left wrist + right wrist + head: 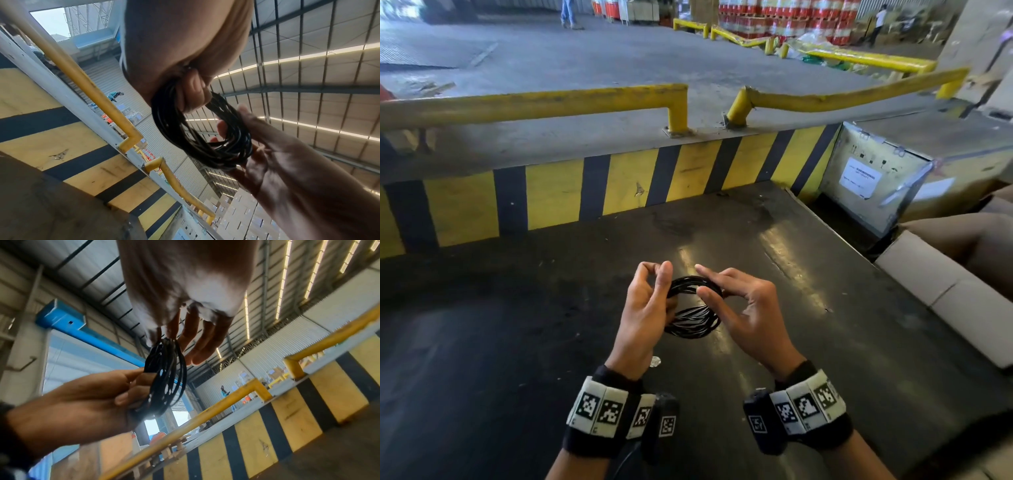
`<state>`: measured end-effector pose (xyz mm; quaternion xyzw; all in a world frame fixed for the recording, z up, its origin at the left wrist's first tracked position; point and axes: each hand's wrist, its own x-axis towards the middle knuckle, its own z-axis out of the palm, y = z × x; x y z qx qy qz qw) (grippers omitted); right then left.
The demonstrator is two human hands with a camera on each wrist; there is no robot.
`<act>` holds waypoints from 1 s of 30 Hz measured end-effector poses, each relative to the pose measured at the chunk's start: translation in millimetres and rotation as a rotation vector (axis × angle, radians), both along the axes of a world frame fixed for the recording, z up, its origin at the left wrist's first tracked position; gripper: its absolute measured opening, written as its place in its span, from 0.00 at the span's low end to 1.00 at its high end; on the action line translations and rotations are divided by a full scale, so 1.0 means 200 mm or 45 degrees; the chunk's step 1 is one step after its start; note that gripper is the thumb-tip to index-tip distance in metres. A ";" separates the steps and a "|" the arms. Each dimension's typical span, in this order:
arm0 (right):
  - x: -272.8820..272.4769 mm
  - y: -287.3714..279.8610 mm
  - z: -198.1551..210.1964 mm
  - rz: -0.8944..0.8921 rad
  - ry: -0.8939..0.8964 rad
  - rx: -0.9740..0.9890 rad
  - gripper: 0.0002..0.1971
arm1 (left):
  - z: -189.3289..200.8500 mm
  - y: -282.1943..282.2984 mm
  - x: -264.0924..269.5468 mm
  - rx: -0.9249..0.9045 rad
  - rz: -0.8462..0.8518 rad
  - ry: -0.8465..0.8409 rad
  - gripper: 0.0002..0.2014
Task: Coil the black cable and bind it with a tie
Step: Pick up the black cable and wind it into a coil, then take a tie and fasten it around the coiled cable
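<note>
The black cable (693, 308) is wound into a small round coil, held above the dark table (500, 342). My left hand (645, 305) grips the coil's left side; in the left wrist view a curled finger (193, 94) wraps round the strands (197, 146). Its thumb and forefinger meet above the coil. My right hand (743, 308) holds the right side, thumb across the strands and fingers fairly straight behind them (197, 340). The coil (166, 374) hangs between both hands. A small pale object (655, 360) lies on the table below my left wrist; what it is I cannot tell.
A yellow-and-black striped wall (619, 185) bounds the table's far side, with yellow rails (534, 106) above it. A labelled crate (873, 178) and cardboard boxes (945, 284) stand to the right. People walk far off in the warehouse.
</note>
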<state>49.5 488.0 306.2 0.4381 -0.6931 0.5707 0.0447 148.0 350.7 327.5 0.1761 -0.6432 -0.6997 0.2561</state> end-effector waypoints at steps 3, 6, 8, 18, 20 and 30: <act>0.00 0.00 -0.04 -0.055 0.101 0.010 0.18 | -0.05 0.01 -0.02 -0.059 0.024 0.001 0.12; -0.02 0.01 -0.09 -0.187 0.177 0.035 0.12 | -0.13 0.03 -0.06 -0.221 0.016 -0.082 0.17; -0.02 0.03 -0.14 -0.264 0.168 0.054 0.10 | -0.20 0.04 -0.08 -0.392 -0.043 -0.143 0.21; 0.02 0.32 -0.48 -0.401 -0.169 0.187 0.10 | -0.52 0.21 -0.15 -0.685 -0.546 -0.398 0.15; 0.01 0.43 -0.55 -0.394 -0.300 0.192 0.11 | -0.63 0.26 -0.16 -0.495 -0.671 -0.454 0.16; -0.17 1.12 -1.15 -1.189 -0.640 1.031 0.14 | -0.94 0.38 -0.18 -0.355 -0.773 -0.771 0.21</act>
